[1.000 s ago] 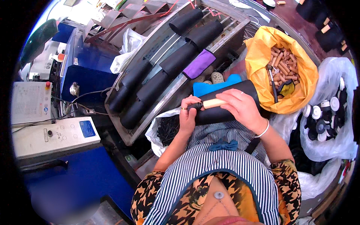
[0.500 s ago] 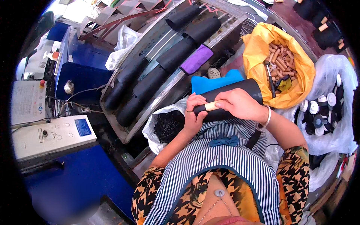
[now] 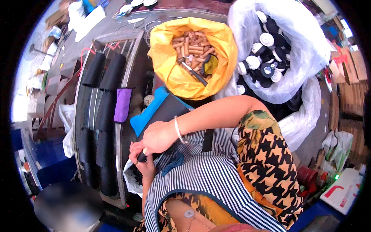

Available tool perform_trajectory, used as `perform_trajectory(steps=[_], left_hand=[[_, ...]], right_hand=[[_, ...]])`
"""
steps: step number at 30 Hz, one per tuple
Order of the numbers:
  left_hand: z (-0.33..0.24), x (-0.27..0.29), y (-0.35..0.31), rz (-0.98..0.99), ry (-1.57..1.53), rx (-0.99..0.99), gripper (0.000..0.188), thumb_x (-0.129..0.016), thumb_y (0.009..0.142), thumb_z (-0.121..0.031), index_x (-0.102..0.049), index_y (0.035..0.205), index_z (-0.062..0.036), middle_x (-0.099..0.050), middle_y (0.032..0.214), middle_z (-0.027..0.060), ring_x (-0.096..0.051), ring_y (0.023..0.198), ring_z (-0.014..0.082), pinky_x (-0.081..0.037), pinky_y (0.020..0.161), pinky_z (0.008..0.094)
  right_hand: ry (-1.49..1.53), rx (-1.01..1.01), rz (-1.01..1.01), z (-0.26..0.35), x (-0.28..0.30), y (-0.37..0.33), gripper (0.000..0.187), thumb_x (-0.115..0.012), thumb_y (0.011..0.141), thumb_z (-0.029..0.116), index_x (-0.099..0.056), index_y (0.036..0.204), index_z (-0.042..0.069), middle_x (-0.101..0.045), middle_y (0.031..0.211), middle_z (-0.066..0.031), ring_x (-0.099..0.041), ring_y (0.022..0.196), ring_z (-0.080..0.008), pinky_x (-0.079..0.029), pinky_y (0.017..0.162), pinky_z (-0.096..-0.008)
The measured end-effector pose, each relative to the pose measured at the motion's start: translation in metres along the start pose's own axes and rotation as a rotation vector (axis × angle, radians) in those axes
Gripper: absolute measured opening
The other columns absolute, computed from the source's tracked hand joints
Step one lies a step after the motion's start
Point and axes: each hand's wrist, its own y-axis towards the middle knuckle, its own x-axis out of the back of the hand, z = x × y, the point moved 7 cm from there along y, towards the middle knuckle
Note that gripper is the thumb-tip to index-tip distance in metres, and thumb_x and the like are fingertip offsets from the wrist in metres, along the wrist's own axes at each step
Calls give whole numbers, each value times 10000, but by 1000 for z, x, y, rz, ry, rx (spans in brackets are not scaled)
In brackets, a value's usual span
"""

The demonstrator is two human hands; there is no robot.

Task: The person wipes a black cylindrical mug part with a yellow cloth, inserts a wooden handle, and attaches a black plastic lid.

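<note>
Both hands are bunched up right over the striped apron (image 3: 201,174): left hand (image 3: 143,166) and right hand (image 3: 156,138) clamped around one end of a black roll (image 3: 164,116) lying across the lap. Beyond it, a yellow bag (image 3: 170,73) of short cardboard tubes (image 3: 191,44).

Single head-worn fisheye, steeply downward, close.

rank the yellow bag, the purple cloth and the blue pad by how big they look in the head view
1. yellow bag, clearly the largest.
2. blue pad, though only part shows; the black roll held in both hands covers the rest.
3. purple cloth, smallest.
The fisheye bends the picture, so the gap between the last two is unsure.
</note>
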Motion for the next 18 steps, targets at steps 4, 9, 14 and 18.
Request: perform_trajectory(steps=[4, 9, 14, 18], left_hand=[[10, -5, 13, -57, -27, 252, 388, -669, 848, -43, -448, 1167, -37, -553, 1150, 114, -527, 1100, 232, -317, 1083, 419], [27, 21, 33, -138, -159, 488, 389, -635, 835, 59, -496, 1187, -33, -554, 1120, 80, -548, 1026, 171, -425, 963, 305], [26, 24, 43, -55, -125, 421, 335, -619, 837, 66, -542, 1149, -30, -570, 1067, 63, -578, 940, 153, -463, 905, 293], [25, 16, 48, -56, -147, 449, 329, -623, 843, 54, -543, 1151, -29, -570, 1071, 64, -578, 944, 151, -460, 907, 286]], right_hand=[[-111, -45, -398, -9, 21, -15, 259, -588, 863, 324, -599, 947, 80, -601, 816, -112, -633, 793, -295, -494, 661, -408], [-590, -113, -976, -14, 64, -123, 178, -631, 786, 268, -610, 865, 110, -578, 845, -36, -600, 777, -221, -497, 680, -354], [-654, -1278, -808, -137, 7, -319, 71, -566, 782, 99, -610, 729, 86, -617, 708, -114, -643, 642, -304, -528, 563, -433], [-414, -1596, -264, -204, -93, -448, 194, -563, 846, 107, -659, 1013, 125, -644, 1007, -121, -643, 934, -335, -555, 751, -447]])
